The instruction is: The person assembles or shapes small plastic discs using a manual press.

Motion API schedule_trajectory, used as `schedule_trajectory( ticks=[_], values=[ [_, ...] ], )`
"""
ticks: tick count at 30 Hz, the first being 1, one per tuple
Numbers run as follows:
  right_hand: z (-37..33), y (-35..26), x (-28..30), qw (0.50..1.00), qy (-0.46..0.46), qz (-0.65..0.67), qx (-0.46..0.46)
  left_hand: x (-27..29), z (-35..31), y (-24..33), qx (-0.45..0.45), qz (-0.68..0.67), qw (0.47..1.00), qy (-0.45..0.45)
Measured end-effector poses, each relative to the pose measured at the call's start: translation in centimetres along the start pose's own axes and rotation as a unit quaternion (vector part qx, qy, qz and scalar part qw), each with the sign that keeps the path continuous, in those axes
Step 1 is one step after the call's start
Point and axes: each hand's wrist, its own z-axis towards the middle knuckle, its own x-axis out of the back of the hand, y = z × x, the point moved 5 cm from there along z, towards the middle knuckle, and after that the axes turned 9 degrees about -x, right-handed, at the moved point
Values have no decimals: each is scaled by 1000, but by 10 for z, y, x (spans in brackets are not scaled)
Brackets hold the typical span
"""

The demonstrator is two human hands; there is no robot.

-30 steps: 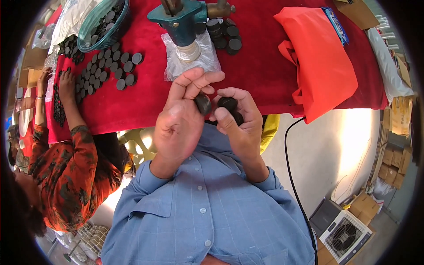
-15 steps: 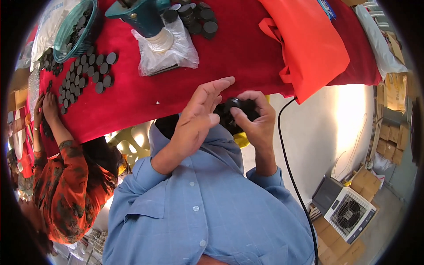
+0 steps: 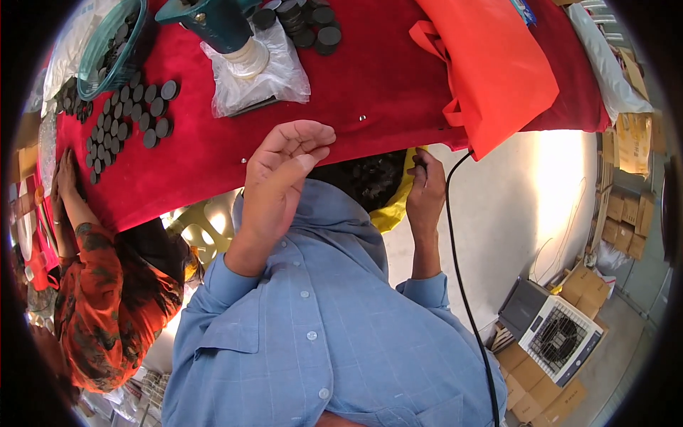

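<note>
Before the edge of the red-covered table (image 3: 192, 153), my left hand (image 3: 281, 174) is raised with its fingers loosely curled and the thumb apart; nothing shows in it. My right hand (image 3: 425, 188) is at the rim of a yellow bag (image 3: 390, 213), its fingers closed on a small dark piece, which looks like a black disc (image 3: 419, 162) mostly hidden by the fingers. Many dark pieces (image 3: 366, 178) lie inside the bag, over my lap. Two small shiny bits lie on the cloth, one near my left hand (image 3: 243, 161) and another farther right (image 3: 362, 117).
A green hand press (image 3: 220, 28) stands on plastic sheeting (image 3: 284, 82). Black discs lie in groups beside it (image 3: 327, 35) and at left (image 3: 131, 107), near a green basket (image 3: 85, 82). An orange bag (image 3: 498, 78) and black cable (image 3: 455, 242) are at right. A co-worker's hands (image 3: 65, 178) rest at left.
My right hand has moved right and turned, taking the dark piece to the bag's rim. My left hand has drawn back left, its fingers now more curled. The view has shifted slightly.
</note>
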Motion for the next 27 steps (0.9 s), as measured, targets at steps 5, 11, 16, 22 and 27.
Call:
schedule_trajectory(
  ticks=[5, 11, 16, 22, 27],
  values=[
    [-1, -25, -7, 919, -103, 351, -151, -3, -6, 7, -91, 213, 972, -42],
    [-8, -102, -36, 844, -238, 463, -129, -27, -12, 24, -307, 498, 795, -161],
    [10, -150, -57, 827, -272, 484, -93, -13, -11, 45, -309, 503, 802, -92],
    [34, -191, -86, 815, -355, 456, -49, 22, 5, 73, -323, 456, 829, 30],
    [73, -209, -82, 865, -298, 402, 21, 78, 46, 76, -315, 410, 845, 137]
  ],
)
